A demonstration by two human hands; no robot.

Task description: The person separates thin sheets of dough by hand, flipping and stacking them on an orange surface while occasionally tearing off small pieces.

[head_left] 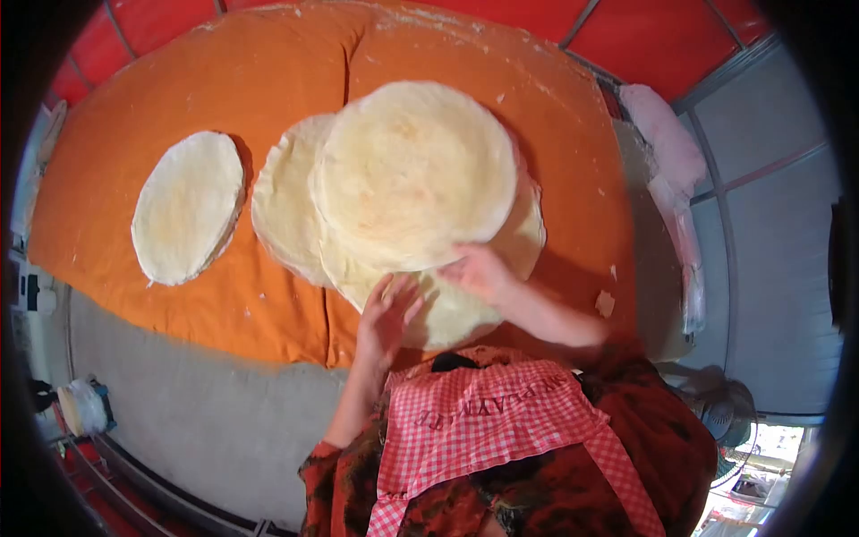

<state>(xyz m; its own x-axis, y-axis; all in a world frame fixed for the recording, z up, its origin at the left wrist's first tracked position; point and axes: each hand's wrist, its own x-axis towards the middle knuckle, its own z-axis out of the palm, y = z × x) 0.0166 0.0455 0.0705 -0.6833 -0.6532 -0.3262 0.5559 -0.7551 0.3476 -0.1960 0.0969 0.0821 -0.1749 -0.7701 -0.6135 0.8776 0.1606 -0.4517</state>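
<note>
A large, pale round flatbread lies uppermost on a loose pile. Its near edge is at the fingers of my right hand, which pinch the rim. Just left of that, my left hand is held palm inward with its fingers apart, close to the near edge and holding nothing that I can see. Beneath the top round, another flatbread sticks out to the left, and a further flatbread shows toward my body. How many layers lie under them is hidden.
A separate oval-looking stack of flatbread rests on the left of the orange cloth. Bare grey floor lies at the near left. A pink-and-white bundle sits along the right side, and a fan stands at the lower right.
</note>
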